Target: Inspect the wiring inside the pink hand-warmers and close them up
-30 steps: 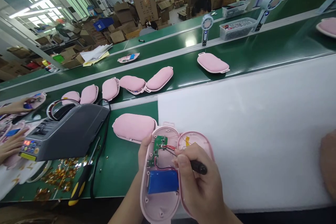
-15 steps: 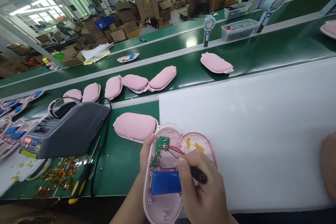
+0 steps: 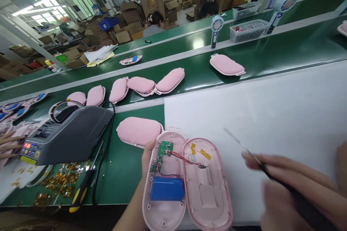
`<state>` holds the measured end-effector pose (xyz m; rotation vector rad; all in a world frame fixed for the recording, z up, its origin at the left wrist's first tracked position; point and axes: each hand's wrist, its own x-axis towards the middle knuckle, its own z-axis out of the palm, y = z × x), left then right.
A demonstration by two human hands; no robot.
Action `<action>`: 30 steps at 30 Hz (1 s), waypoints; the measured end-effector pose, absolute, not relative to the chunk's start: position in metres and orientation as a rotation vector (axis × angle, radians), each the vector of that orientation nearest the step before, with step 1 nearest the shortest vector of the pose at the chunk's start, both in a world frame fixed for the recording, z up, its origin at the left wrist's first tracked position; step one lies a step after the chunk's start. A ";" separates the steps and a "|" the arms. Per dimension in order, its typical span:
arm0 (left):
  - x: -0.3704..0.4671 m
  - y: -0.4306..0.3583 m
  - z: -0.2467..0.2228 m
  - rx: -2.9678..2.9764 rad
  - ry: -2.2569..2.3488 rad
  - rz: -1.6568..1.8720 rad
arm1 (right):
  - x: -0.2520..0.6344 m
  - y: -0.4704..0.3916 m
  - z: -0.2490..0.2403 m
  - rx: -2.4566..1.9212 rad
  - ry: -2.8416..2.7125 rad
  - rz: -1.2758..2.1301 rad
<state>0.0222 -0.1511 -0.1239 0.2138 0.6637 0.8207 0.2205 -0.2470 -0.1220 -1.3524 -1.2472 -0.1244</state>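
My left hand (image 3: 148, 160) grips the left edge of an opened pink casing (image 3: 165, 216), its thumb over the rim. Inside that half are a green circuit board (image 3: 165, 148) and a blue battery (image 3: 167, 189). Red and black wires run across to the other pink half (image 3: 208, 195), which lies alongside, inner face up, with yellow tape strips on it. Out over the white mat, my blurred right hand (image 3: 295, 191) is closed on a black-handled screwdriver (image 3: 267, 171), its thin metal shaft pointing up and left, apart from the casing.
Left of the casing lie a closed pink casing (image 3: 139, 131), a grey tape dispenser (image 3: 70, 133) and a yellow-black screwdriver (image 3: 81, 191). Another person's hand (image 3: 8, 146) is at the far left. Pink casings (image 3: 170, 80) line the green belt. A white mat (image 3: 257, 112) covers the right.
My right hand has pulled the screwdriver away from the circuit board, to the right over the mat. The second pink half is now uncovered. Another person's hand has appeared at the left.
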 end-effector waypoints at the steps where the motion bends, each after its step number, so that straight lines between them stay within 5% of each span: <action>1: 0.022 -0.151 -0.124 0.223 0.663 0.823 | 0.229 -0.241 -0.129 -1.433 -1.362 -0.161; 6: 0.025 -0.152 -0.127 0.257 0.632 0.818 | 0.257 -0.220 -0.160 -1.651 -1.800 -0.105; 10: 0.017 -0.155 -0.130 0.301 0.674 0.868 | 0.247 -0.242 -0.160 -1.575 -1.612 -0.093; 16: 0.019 -0.162 -0.130 0.445 0.575 0.920 | 0.188 -0.278 -0.153 -1.646 -0.959 0.837; 22: 0.024 -0.162 -0.115 0.826 0.803 0.979 | 0.175 -0.260 -0.119 -1.700 -0.908 0.608; 30: -0.008 -0.172 -0.101 1.582 1.181 0.708 | 0.157 -0.249 -0.118 -1.309 -0.694 1.238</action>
